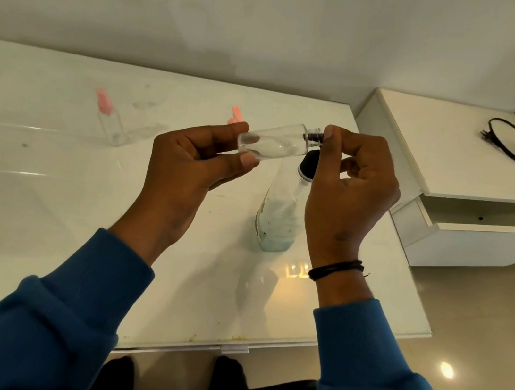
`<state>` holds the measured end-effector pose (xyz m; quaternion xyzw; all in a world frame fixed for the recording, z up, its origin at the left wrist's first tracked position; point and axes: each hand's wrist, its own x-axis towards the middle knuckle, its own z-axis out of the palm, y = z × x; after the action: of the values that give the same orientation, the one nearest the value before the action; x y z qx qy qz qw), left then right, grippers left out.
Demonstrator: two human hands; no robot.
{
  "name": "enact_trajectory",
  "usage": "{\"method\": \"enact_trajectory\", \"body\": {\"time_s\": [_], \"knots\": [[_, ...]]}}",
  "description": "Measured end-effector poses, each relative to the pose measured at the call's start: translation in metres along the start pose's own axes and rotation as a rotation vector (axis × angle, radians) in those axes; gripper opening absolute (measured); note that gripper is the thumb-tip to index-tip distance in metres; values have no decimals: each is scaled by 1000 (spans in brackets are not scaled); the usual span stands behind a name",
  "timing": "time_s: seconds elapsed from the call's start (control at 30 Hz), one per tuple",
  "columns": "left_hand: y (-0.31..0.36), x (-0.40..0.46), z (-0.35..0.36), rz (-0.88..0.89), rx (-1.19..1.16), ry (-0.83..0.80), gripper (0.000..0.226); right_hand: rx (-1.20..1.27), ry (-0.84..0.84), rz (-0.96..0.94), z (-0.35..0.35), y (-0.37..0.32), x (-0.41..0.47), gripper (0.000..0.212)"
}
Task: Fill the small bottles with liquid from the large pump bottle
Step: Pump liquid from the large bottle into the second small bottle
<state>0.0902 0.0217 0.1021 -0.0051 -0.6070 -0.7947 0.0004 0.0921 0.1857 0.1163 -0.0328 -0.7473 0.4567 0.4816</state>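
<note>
A pink-capped spare bottle point(111, 119) stands far left on the glass table point(47, 195). The left hand point(187, 163) pinches a clear small bottle point(274, 143) tilted nearly flat, while the right hand point(349, 182) closes fingertips on its dark neck point(314, 135). Below stands the pump bottle point(279, 218). A slack left grip while twisting could drop the small one onto it, toppling both

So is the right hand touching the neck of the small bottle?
Touching. The head view shows the right hand with fingertips pinching the small bottle at its neck, no gap.
</note>
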Motion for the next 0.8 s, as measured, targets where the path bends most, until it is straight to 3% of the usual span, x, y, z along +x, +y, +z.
{"method": "enact_trajectory", "body": {"time_s": [0.13,0.8], "knots": [[2,0,0,-1,-24,8,63,-9,-15,-5,1,0,0,17],[0,0,-2,2,-19,32,45,2,-55,14,0,-2,1,17]]}}
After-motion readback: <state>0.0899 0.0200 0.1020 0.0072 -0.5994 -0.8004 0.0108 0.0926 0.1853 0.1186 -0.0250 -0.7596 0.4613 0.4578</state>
